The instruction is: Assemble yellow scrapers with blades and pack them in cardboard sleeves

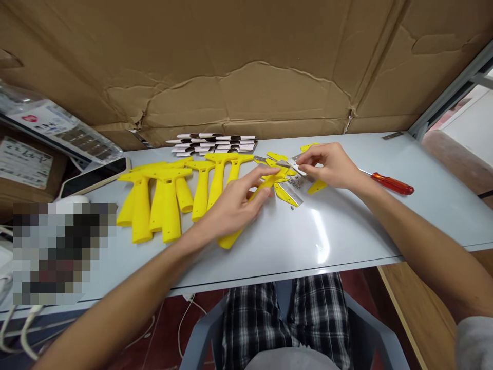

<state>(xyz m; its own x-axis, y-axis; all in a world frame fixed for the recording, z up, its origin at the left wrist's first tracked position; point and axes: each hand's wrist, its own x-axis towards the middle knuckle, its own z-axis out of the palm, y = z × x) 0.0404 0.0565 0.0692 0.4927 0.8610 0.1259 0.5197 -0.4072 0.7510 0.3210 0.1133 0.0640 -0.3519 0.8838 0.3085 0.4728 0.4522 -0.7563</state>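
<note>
My left hand [233, 205] is wrapped round a yellow plastic scraper handle [231, 240], its wide head pointing away to the right. Opposite it, my right hand [330, 163] pinches a thin silver metal blade [296, 165] close to that head. Beneath and between the hands lie yellow blade-holder pieces [285, 194], more metal blades and small screws [291, 208]. To the left of my left hand, several yellow scraper handles [171, 205] lie in an overlapping row. A screwdriver with a red handle [393, 183] rests beside my right forearm.
Folded card sleeves [215, 145] are stacked at the back against a large cardboard sheet [246, 61]. A phone [96, 177], a box [26, 169] and white cables [26, 329] are at the left. One small metal piece [393, 135] lies at the back right of the table [269, 257].
</note>
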